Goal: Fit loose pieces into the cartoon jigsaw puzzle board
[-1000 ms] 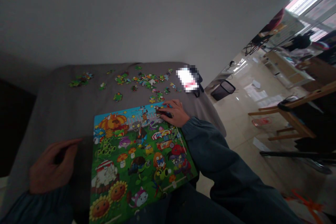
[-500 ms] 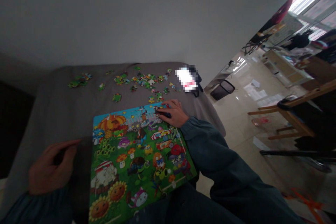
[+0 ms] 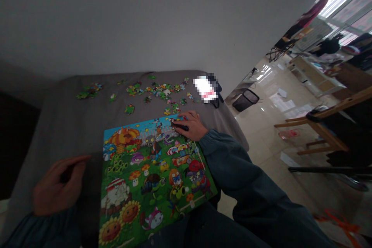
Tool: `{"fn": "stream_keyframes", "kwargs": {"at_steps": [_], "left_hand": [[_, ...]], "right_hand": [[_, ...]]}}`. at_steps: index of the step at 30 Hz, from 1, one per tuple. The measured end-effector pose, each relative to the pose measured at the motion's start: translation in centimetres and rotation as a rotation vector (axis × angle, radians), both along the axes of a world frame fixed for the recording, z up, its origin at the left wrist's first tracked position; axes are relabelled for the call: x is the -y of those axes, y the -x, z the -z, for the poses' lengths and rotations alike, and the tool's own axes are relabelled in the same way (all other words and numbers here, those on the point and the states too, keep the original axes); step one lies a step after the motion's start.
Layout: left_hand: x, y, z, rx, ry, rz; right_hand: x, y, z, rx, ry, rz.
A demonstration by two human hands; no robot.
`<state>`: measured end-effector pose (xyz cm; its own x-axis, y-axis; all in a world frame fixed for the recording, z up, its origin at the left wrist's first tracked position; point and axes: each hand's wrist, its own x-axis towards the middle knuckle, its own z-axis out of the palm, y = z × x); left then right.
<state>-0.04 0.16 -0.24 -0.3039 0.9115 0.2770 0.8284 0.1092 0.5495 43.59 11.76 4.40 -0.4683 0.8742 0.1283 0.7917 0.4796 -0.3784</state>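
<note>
A picture puzzle board [image 3: 162, 164] with cartoon plants, zombies and sunflowers lies at the front of the cloth-covered surface, slightly turned. At its upper right corner rests my right hand [image 3: 193, 126], thumb and fingers apart and fingertips touching the picture; a dark gap shows between them, and nothing held can be made out. My left hand [image 3: 59, 186] lies on the cloth left of the board, fingers stretched and thumb apart, holding nothing. Loose puzzle pieces [image 3: 165, 91] are scattered beyond the board, and a small cluster of pieces [image 3: 90, 91] lies at the far left.
The surface wears a grey cloth [image 3: 69, 124] and stands against a pale wall [image 3: 130, 19]. A blurred-out bright object [image 3: 205, 89] lies at its far right corner. On the floor to the right are a dark bin [image 3: 246, 100] and a wooden chair [image 3: 322, 135].
The view has shifted very slightly. Both hands, the board and the loose pieces stay practically where they were.
</note>
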Motion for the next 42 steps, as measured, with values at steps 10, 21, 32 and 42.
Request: {"fn": "stream_keyframes", "kwargs": {"at_steps": [10, 21, 32, 42], "left_hand": [[-0.1, -1.6, -2.6, 0.085, 0.018, 0.02], [0.0, -1.9, -2.5, 0.144, -0.01, 0.075], [0.4, -2.6, -3.4, 0.182, -0.033, 0.133], [0.0, -2.5, -2.7, 0.196, -0.117, 0.139]], "right_hand": [[-4.3, 0.9, -3.3, 0.066, -0.085, 0.059], [-10.0, 4.4, -2.3, 0.175, -0.018, -0.012], [-10.4, 4.2, -1.9, 0.146, 0.017, -0.04], [-10.8, 4.6, -2.6, 0.172, 0.069, -0.035]]}}
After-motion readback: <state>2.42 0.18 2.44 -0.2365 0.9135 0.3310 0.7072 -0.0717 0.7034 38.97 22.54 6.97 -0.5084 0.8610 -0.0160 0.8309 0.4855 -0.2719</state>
